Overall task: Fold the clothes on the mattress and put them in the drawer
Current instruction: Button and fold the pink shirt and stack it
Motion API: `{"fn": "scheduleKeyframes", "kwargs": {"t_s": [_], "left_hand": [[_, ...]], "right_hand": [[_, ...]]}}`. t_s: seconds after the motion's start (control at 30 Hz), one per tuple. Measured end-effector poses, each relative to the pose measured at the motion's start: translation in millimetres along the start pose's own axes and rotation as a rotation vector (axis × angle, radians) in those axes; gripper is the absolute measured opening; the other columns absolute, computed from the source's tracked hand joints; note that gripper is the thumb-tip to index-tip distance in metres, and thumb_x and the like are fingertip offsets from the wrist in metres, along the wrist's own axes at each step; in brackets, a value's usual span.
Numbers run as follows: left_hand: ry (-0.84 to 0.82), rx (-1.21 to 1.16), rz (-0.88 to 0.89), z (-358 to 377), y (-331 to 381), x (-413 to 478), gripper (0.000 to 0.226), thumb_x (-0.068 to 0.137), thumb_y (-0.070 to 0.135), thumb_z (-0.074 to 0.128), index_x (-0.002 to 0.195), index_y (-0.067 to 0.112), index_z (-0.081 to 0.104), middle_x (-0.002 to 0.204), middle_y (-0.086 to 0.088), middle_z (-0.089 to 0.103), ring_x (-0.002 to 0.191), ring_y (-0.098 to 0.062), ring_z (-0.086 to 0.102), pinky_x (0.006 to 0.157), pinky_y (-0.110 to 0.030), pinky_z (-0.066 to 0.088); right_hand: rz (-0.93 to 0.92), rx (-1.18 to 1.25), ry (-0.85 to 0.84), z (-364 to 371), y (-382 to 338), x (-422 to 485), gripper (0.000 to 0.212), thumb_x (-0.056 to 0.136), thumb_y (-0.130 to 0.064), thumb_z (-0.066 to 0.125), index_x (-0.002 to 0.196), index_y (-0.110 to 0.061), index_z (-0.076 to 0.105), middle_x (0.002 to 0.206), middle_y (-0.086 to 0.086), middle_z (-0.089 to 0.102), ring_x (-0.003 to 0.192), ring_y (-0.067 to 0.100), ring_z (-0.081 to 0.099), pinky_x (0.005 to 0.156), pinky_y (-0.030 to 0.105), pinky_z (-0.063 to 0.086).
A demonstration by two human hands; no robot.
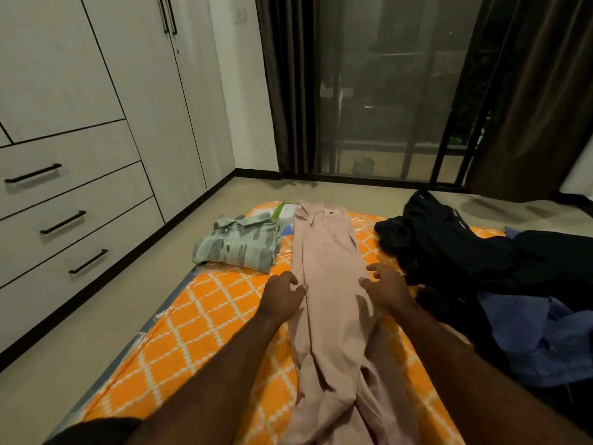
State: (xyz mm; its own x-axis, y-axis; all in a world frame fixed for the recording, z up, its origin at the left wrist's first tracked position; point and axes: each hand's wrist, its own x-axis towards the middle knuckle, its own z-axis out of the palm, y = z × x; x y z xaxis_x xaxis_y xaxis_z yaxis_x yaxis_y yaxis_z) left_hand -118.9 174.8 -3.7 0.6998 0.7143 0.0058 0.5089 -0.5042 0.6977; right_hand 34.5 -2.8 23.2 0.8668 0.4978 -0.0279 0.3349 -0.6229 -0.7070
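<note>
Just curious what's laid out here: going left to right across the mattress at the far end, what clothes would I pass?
Folded green patterned shirt → long pink shirt, with a hand at each edge → heap of dark clothes.

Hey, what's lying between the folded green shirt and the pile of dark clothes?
In the head view, the pink shirt lies lengthwise between the folded green shirt and the dark pile.

I can read no text, label, brand or number anywhere, printed card [281,212] at the mattress [205,319] far edge too blurred to read
</note>
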Motion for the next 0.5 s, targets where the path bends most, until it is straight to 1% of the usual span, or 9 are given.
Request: {"fn": "scheduleKeyframes", "kwargs": {"t_s": [0.1, 0.17, 0.23, 0.27, 0.33, 0.37, 0.43, 0.47, 0.5], "left_hand": [[0.009, -0.013, -0.026, 3, 5, 63, 0.037, 0.095, 0.038, 0.067, 0.117, 0.008, 0.061, 0.120, -0.014, 0.064, 0.110, -0.028, 0.061, 0.076, -0.027, 0.038], [0.003, -0.051, -0.084, 6, 12, 110, 0.039, 0.096, 0.037, 0.067, 0.122, 0.008, 0.058, 0.119, -0.012, 0.065, 0.099, -0.024, 0.061, 0.074, -0.025, 0.041], [-0.007, -0.166, -0.144, 12, 20, 152, 0.042, 0.094, 0.037, 0.069, 0.122, 0.010, 0.055, 0.116, -0.008, 0.063, 0.087, -0.017, 0.056, 0.069, -0.020, 0.042], [-0.002, -0.201, -0.172, 18, 20, 175, 0.049, 0.088, 0.040, 0.072, 0.123, 0.010, 0.055, 0.120, -0.008, 0.062, 0.091, -0.018, 0.055, 0.072, -0.021, 0.040], [0.025, -0.258, -0.218, 31, 21, 214, 0.061, 0.080, 0.039, 0.074, 0.131, 0.010, 0.054, 0.128, -0.008, 0.060, 0.109, -0.025, 0.056, 0.080, -0.026, 0.038], [0.049, -0.313, -0.223, 34, 23, 232, 0.062, 0.081, 0.035, 0.075, 0.133, 0.011, 0.052, 0.126, -0.007, 0.059, 0.112, -0.027, 0.056, 0.082, -0.028, 0.040], [0.098, -0.416, -0.265, 40, 24, 266, 0.063, 0.077, 0.036, 0.075, 0.131, 0.013, 0.051, 0.119, -0.007, 0.060, 0.108, -0.029, 0.060, 0.087, -0.036, 0.051], [0.122, -0.466, -0.287, 46, 18, 288, 0.067, 0.070, 0.039, 0.077, 0.128, 0.014, 0.052, 0.118, -0.008, 0.063, 0.104, -0.029, 0.064, 0.088, -0.043, 0.057], [0.134, -0.548, -0.302, 47, 16, 304, 0.069, 0.064, 0.038, 0.079, 0.124, 0.013, 0.053, 0.116, -0.010, 0.066, 0.099, -0.030, 0.068, 0.085, -0.048, 0.060]], "right_hand": [[0.021, 0.015, -0.041, 4, -5, 64, 0.049, 0.095, -0.032, 0.069, 0.139, -0.014, 0.057, 0.139, 0.012, 0.059, 0.122, 0.030, 0.059, 0.101, 0.041, 0.050], [0.036, 0.059, -0.065, 10, -9, 115, 0.052, 0.093, -0.033, 0.072, 0.139, -0.014, 0.056, 0.138, 0.012, 0.060, 0.119, 0.030, 0.061, 0.100, 0.044, 0.053], [0.046, 0.108, -0.061, 15, -17, 164, 0.056, 0.092, -0.034, 0.074, 0.140, -0.012, 0.056, 0.138, 0.012, 0.060, 0.117, 0.029, 0.063, 0.099, 0.042, 0.054], [0.061, 0.142, -0.055, 20, -22, 188, 0.058, 0.091, -0.035, 0.075, 0.140, -0.011, 0.056, 0.139, 0.012, 0.060, 0.120, 0.030, 0.061, 0.100, 0.041, 0.053], [0.110, 0.204, -0.051, 29, -28, 233, 0.060, 0.088, -0.038, 0.078, 0.137, -0.008, 0.058, 0.136, 0.012, 0.061, 0.121, 0.033, 0.060, 0.099, 0.042, 0.053], [0.141, 0.225, -0.064, 35, -29, 252, 0.062, 0.084, -0.043, 0.080, 0.131, -0.006, 0.062, 0.128, 0.013, 0.065, 0.116, 0.034, 0.063, 0.092, 0.041, 0.055], [0.210, 0.296, -0.090, 47, -27, 281, 0.068, 0.069, -0.051, 0.087, 0.116, -0.005, 0.069, 0.111, 0.012, 0.072, 0.102, 0.034, 0.068, 0.070, 0.037, 0.056], [0.244, 0.354, -0.100, 56, -24, 294, 0.070, 0.064, -0.049, 0.090, 0.113, -0.004, 0.069, 0.107, 0.011, 0.072, 0.097, 0.033, 0.069, 0.063, 0.035, 0.055], [0.255, 0.389, -0.091, 58, -25, 302, 0.071, 0.063, -0.045, 0.093, 0.112, -0.001, 0.066, 0.106, 0.010, 0.070, 0.095, 0.030, 0.068, 0.059, 0.033, 0.054]]}}
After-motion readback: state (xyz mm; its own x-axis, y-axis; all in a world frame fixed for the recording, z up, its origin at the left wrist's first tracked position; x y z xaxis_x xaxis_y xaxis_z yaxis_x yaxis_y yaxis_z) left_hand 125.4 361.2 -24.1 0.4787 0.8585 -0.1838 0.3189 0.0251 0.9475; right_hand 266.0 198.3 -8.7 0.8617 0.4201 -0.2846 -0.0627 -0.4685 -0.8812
